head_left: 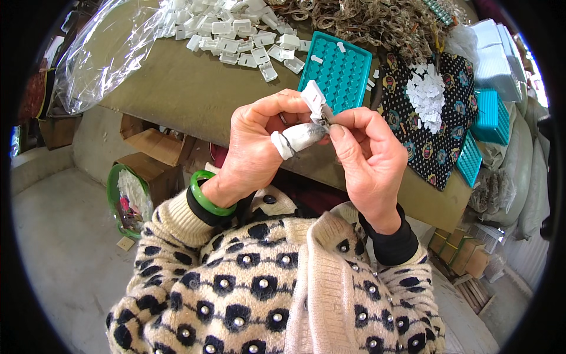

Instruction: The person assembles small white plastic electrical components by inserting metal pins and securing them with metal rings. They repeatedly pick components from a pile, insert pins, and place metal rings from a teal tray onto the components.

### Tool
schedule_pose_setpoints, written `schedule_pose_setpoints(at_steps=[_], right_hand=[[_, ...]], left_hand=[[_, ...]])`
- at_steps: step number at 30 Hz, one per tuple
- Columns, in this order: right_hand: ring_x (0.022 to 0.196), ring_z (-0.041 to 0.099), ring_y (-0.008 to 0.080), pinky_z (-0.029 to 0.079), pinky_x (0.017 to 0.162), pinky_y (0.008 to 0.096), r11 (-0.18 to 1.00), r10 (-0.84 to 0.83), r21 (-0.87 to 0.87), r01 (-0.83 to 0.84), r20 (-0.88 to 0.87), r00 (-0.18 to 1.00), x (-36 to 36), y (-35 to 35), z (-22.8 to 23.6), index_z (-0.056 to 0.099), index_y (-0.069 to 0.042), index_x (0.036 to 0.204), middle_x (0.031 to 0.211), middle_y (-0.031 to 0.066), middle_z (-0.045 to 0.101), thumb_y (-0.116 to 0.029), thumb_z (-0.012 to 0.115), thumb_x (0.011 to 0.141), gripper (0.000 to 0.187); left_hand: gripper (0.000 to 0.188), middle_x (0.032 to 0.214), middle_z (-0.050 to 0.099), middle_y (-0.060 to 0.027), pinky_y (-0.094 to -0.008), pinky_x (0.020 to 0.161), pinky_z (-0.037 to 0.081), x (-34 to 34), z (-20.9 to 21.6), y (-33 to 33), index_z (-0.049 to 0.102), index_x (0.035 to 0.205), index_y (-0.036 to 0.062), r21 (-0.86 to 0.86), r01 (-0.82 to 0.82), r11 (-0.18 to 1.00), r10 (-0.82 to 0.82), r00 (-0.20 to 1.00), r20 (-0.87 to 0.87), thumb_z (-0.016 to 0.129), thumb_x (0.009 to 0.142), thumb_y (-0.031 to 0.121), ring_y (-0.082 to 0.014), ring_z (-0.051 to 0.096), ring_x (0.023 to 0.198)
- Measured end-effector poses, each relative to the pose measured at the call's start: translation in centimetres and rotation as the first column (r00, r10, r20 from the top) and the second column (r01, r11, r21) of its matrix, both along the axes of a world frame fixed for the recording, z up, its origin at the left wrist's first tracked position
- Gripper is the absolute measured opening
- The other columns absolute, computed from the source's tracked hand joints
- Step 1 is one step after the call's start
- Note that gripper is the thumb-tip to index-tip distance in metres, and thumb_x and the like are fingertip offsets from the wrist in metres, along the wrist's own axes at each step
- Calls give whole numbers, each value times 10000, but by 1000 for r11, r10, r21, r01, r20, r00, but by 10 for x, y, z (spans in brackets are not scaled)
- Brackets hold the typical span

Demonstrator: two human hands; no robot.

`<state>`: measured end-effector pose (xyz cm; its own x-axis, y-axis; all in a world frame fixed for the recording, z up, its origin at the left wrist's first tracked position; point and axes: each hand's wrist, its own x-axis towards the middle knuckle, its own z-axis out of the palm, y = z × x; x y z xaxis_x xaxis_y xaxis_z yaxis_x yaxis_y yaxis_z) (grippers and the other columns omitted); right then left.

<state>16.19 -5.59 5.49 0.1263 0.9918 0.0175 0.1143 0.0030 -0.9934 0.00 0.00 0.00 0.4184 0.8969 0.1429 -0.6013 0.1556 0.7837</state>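
Above the near edge of the table, both my hands meet at a small white plastic case with its lid up. My left hand is closed around the case, its thumb wrapped in white cloth tied with a dark band. The thumb's tip looks grey and smudged. My right hand pinches at the case's lower end, where a small greyish, metallic-looking part shows. Whatever lies between the right fingertips is too small and hidden to name. Just beyond the hands lies a teal tray with rows of round cells.
White plastic cases are heaped at the far left beside clear plastic film. Brown tangled strands pile up behind the tray. Small white pieces lie on a patterned dark cloth. Stacked teal trays stand at right.
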Motion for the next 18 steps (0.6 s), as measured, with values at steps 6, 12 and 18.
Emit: schedule_pose_setpoints(at_steps=[6, 12, 18], right_hand=[[688, 615, 139, 521, 595, 251, 929, -124, 368, 36, 218, 968, -9, 4, -14, 622, 13, 980, 899, 100, 620, 131, 660, 833, 193], [679, 623, 151, 508, 566, 261, 916, -244, 392, 85, 377, 894, -18, 2, -14, 607, 0, 941, 879, 107, 611, 121, 685, 815, 192], [684, 594, 285, 491, 594, 355, 893, -267, 449, 12, 508, 819, -24, 5, -21, 579, -1, 931, 846, 128, 584, 119, 683, 751, 240]], left_hand=[[266, 1016, 708, -102, -305, 821, 584, 3, 10, -6, 681, 1096, 7, -264, -40, 964, 50, 998, 31, 709, 845, -78, -181, 703, 896], [230, 996, 716, -108, -303, 814, 585, -1, 19, -6, 672, 1079, -27, -290, -43, 956, 53, 998, 27, 706, 854, -62, -194, 712, 887], [182, 958, 715, -81, -258, 736, 556, -3, 19, -6, 676, 1012, -23, -205, -189, 960, 155, 973, -168, 729, 840, -48, -125, 679, 796]])
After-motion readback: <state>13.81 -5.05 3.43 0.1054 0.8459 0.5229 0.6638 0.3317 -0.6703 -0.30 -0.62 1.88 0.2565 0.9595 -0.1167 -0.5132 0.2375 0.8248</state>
